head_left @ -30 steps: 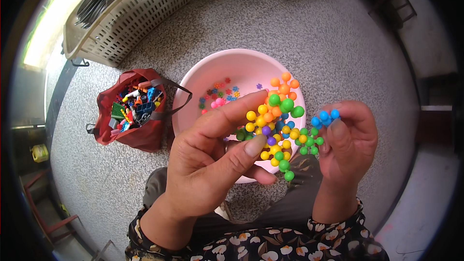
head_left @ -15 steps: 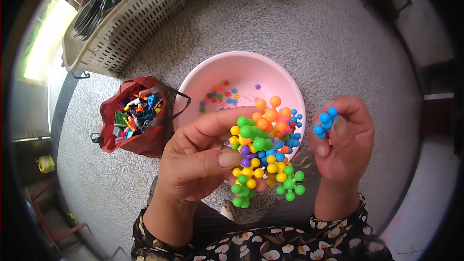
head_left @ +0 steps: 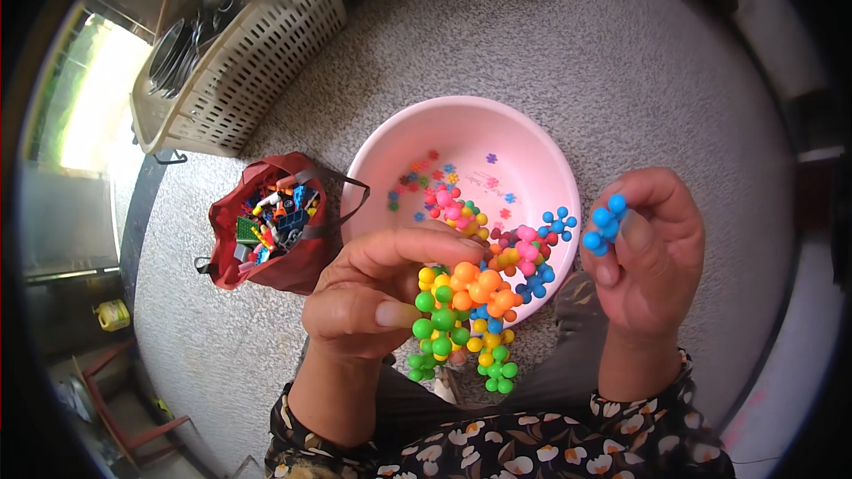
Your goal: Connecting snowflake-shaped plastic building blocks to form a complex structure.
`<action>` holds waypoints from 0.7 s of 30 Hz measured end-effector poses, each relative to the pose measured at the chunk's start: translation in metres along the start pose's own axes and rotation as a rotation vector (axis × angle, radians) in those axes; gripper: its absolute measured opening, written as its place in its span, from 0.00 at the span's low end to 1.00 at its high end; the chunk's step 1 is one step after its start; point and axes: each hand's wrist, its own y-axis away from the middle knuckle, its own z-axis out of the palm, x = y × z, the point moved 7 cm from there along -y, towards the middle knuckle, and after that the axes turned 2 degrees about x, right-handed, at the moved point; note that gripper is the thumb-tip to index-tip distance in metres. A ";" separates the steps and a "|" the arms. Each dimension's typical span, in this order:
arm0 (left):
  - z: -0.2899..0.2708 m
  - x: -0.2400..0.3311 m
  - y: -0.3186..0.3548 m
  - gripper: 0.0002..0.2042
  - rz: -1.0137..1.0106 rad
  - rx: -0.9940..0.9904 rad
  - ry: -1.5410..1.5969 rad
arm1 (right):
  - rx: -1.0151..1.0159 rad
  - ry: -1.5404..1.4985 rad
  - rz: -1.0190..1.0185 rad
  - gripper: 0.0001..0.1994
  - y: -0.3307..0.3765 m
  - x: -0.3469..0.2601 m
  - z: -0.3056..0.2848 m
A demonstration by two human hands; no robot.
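My left hand [head_left: 382, 293] is closed round a cluster of linked ball-ended plastic building pieces [head_left: 484, 288], in green, yellow, orange, pink, red and blue. Part of the cluster is hidden behind the fingers. To the right, apart from it, my right hand [head_left: 652, 248] pinches a single blue ball-ended piece [head_left: 605, 226] between thumb and fingers. Beyond both hands stands a round pink basin [head_left: 382, 146]; small flower-shaped pieces in several colours show inside it, and the cluster covers part of its near rim.
Left of the basin, a red fabric bag [head_left: 302, 275] full of mixed toy bricks stands with its strap over the basin's side. A cream slotted basket [head_left: 257, 62] with metal utensils is at the far left. A reddish frame [head_left: 124, 426] stands at the lower left. Speckled floor [head_left: 657, 80] surrounds these.
My left hand has turned the cluster, bringing its orange part lower and its pink and red parts into view. The right hand still pinches the blue piece. The whole view has shifted slightly.
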 end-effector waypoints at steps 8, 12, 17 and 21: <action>-0.008 0.003 0.004 0.28 0.104 0.026 -0.266 | -0.077 0.195 -0.081 0.12 0.001 -0.001 0.007; -0.017 0.003 0.007 0.27 0.134 0.018 -0.198 | -0.086 0.126 -0.023 0.09 0.003 0.001 0.007; -0.024 0.003 0.013 0.26 0.171 0.134 -0.054 | -0.052 0.185 -0.077 0.09 0.005 -0.006 0.003; -0.023 0.003 0.014 0.27 0.177 0.148 -0.012 | -0.066 0.348 -0.211 0.09 0.010 -0.015 0.004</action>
